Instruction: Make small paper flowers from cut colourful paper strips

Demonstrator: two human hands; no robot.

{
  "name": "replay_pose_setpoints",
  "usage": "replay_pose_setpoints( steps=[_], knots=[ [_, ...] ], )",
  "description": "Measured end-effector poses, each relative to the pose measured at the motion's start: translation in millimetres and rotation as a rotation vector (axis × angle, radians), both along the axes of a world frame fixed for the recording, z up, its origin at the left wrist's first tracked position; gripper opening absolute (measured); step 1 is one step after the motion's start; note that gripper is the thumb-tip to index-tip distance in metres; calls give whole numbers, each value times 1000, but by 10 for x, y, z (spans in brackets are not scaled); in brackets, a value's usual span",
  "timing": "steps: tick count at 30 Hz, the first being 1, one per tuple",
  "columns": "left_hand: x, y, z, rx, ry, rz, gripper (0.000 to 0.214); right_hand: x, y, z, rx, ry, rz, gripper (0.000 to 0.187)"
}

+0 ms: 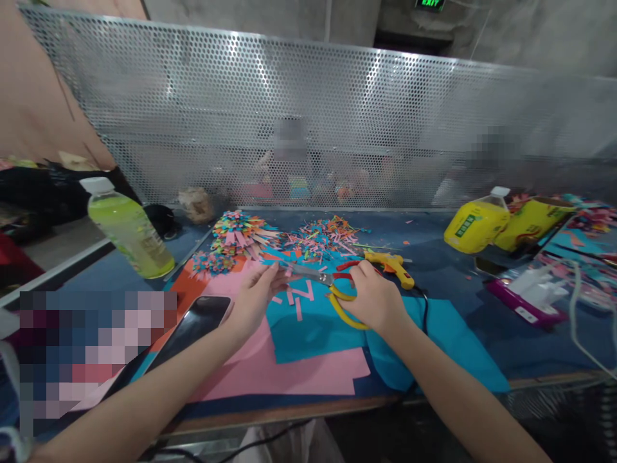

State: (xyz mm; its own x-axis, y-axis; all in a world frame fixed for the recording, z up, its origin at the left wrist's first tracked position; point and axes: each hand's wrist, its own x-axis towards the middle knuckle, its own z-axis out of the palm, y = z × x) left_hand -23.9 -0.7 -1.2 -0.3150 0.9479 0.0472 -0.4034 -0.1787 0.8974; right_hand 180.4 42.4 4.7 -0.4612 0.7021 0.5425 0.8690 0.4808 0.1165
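My right hand (378, 296) grips a pair of scissors (313, 274) with red and yellow handles, blades pointing left. At the blade tips, my left hand (263, 286) is closed in a pinch; a small pink bit shows by its fingertips, but what it holds is too small to make out. Beneath the blades lie several short pink paper strips (299, 308) on a blue sheet (313, 341). A larger pink sheet (289, 379) spreads under the blue one. Behind my hands are a pile of loose coloured strips (328, 238) and a fringed multicoloured paper piece (241, 235).
A yellow glue gun (393, 267) with a black cord lies beyond my right hand. A dark phone (197, 325) rests beside my left forearm. Drink bottles stand at left (130, 231) and right (477, 222). A perforated metal screen (308, 83) closes the back, with people behind it.
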Motion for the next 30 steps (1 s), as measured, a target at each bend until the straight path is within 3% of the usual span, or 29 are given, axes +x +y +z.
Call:
replay_pose_setpoints(
  steps=[16, 30],
  knots=[
    [0, -5, 20, 16, -5, -17, 21, 5, 49, -37, 29, 33, 31, 42],
    [4, -21, 45, -5, 12, 5, 22, 1, 32, 20, -142, 126, 1, 39]
  ],
)
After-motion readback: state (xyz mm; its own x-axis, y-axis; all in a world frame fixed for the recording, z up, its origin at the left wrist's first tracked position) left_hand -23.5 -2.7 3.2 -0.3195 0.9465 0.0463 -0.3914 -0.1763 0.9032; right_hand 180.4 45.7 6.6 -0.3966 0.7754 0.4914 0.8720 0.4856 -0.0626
